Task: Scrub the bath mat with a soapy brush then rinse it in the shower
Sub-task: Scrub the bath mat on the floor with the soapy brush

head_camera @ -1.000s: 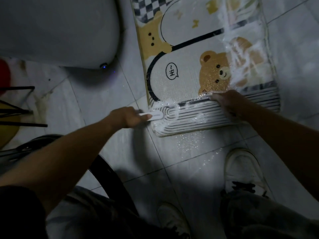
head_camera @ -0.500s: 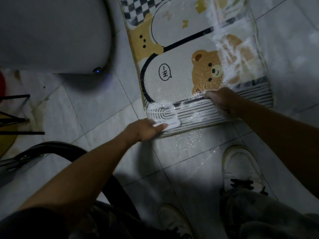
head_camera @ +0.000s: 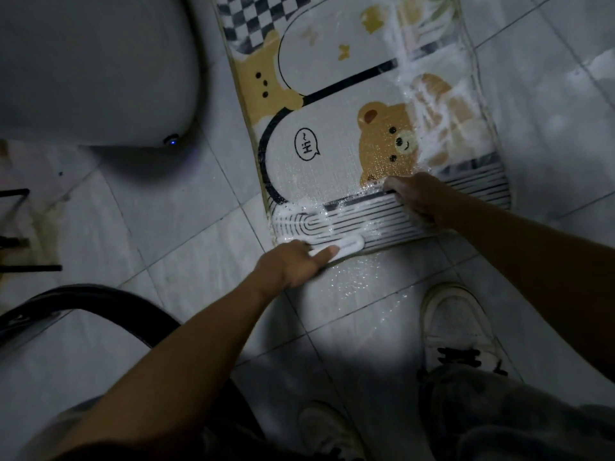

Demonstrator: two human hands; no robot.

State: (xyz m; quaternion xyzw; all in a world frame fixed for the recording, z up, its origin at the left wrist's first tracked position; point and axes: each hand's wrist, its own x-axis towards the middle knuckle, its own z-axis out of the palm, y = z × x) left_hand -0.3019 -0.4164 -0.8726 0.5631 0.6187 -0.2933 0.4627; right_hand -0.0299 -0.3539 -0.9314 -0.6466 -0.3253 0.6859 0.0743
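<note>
Wet, foam-streaked printed cloth bath mat (head_camera: pixel 332 154) lies on glossy floor tiles (head_camera: pixel 159 234); smooth white plastic brush (head_camera: pixel 342 248).

The brush (head_camera: pixel 349 246) has been drawn by the L hand (head_camera: pixel 293 264) from a spot well left of and slightly below the bear print (head_camera: pixel 389 141), at the side edge of the bath mat (head_camera: pixel 332 94), down and rightward to the mat's near hem. Part of the sideways gap to the bear has thus been closed, while the brush head is now set farther below the bear than 1.0 s ago. The foam patch (head_camera: pixel 293 212) below-left of the bear, covered by the bristles at first, has been left exposed, w/ the brush now beyond it from the bear.
</note>
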